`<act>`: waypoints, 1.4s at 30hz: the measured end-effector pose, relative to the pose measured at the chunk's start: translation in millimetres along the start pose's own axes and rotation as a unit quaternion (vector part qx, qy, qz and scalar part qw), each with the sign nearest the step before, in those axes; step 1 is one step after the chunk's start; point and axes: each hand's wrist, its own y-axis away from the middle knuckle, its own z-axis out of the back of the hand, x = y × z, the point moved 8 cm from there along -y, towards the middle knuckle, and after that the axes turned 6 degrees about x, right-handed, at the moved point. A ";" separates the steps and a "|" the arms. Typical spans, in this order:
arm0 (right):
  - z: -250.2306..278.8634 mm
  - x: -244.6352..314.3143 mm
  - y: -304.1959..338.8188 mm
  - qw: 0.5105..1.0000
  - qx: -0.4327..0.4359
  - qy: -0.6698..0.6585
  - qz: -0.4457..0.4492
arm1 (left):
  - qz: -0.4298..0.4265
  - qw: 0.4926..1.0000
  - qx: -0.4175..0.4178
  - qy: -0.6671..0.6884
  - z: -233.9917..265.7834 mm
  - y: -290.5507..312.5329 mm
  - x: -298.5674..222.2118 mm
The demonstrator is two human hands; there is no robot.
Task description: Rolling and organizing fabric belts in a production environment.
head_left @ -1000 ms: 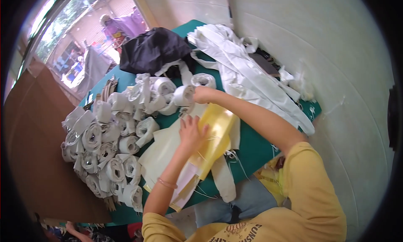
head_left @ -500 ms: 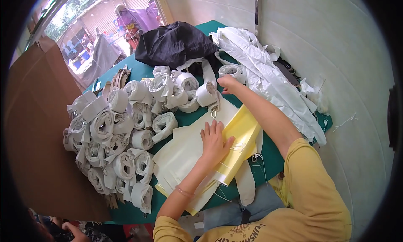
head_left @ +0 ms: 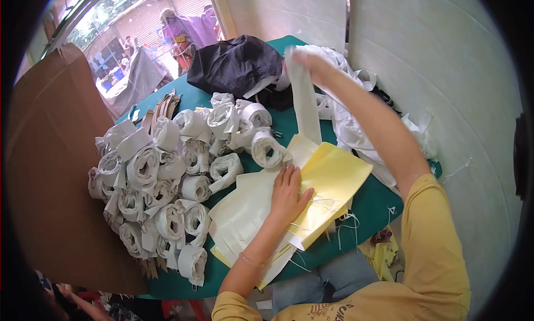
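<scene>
My left hand lies with fingers stretched on a stack of cream sheets and a folded yellow sheet, pressing them to the table. Loose white strings trail over the yellow sheet beside my thumb. Farther off, my right hand is raised and smeared by motion, closed on a white strap. That strap hangs from it down to the cream sheets. Just left of the strap, a rolled white strap rests against the sheets' far edge.
Several rolled white straps with metal hooks are piled on the green table at left. A black cloth bag and crumpled white material lie at the back. A brown board stands left; people appear outside the window.
My right hand has moved away from me, drawing the white strap up with it. The yellow sheet's right side has spread outward, and the nearest rolled strap has shifted toward me.
</scene>
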 end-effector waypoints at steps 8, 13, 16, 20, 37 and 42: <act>-63.1 236.9 37.5 0.967 -0.217 0.016 0.132 | 0.024 0.994 0.021 -0.103 11.3 6.5 17.4; -71.7 335.1 95.2 0.948 -0.005 -0.177 0.263 | 0.123 0.884 0.256 0.372 25.1 -27.7 -72.8; -137.1 341.5 163.9 0.946 -0.038 -0.154 0.283 | -0.014 0.506 0.320 0.801 71.3 -57.9 -180.8; -208.1 274.7 291.9 0.974 0.055 -0.041 0.218 | 0.000 0.343 0.212 0.915 125.9 -127.6 -203.6; -201.9 -26.2 661.7 0.810 -0.436 -0.338 0.202 | 0.012 0.604 -0.101 0.790 117.9 -33.4 -151.1; -223.8 -119.6 712.1 0.839 -0.340 -0.194 -0.379 | -0.037 0.681 -0.018 0.731 112.1 7.0 -192.3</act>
